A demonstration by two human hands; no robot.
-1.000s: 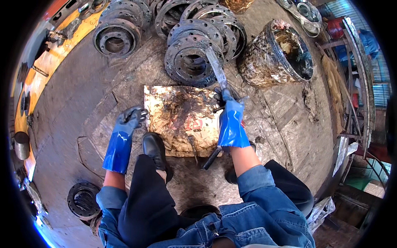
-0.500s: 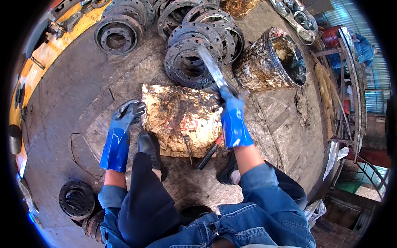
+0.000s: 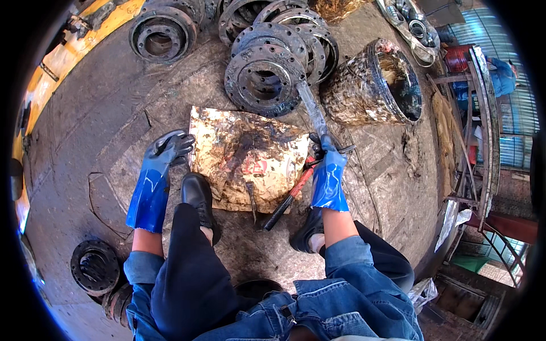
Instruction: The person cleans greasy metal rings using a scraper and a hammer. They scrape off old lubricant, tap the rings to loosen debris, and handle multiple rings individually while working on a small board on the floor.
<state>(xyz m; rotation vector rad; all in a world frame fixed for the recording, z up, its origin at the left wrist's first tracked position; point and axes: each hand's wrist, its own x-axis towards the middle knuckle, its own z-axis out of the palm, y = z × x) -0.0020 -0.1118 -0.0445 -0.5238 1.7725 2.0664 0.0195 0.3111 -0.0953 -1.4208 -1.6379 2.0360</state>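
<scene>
My right hand [image 3: 329, 161], in a grey and blue rubber glove, is closed round the lower end of a long flat metal bar [image 3: 311, 107]. The bar points up and left; its far tip overlaps the right rim of a dark flanged ring [image 3: 244, 85] in the view. Just beneath this hand lies a hammer with a red and black handle [image 3: 291, 198], its head partly hidden by the glove. My left hand [image 3: 168, 149], gloved alike, has loosely bent fingers apart with nothing visible in them. It hovers beside the left edge of a grease-stained sheet [image 3: 222, 128].
A thin dark tool [image 3: 252, 196] lies on the sheet between my shoes. More greasy rings [image 3: 162, 37] are stacked at the far side. A grimy drum [image 3: 364, 85] lies on its side at right. Dark round parts [image 3: 95, 267] sit at lower left. A metal rack [image 3: 483, 125] stands far right.
My right hand has moved slightly down and right, and the bar's tip has swung from the ring's middle to its right rim. The hammer's head now shows beside the glove. The view has shifted slightly.
</scene>
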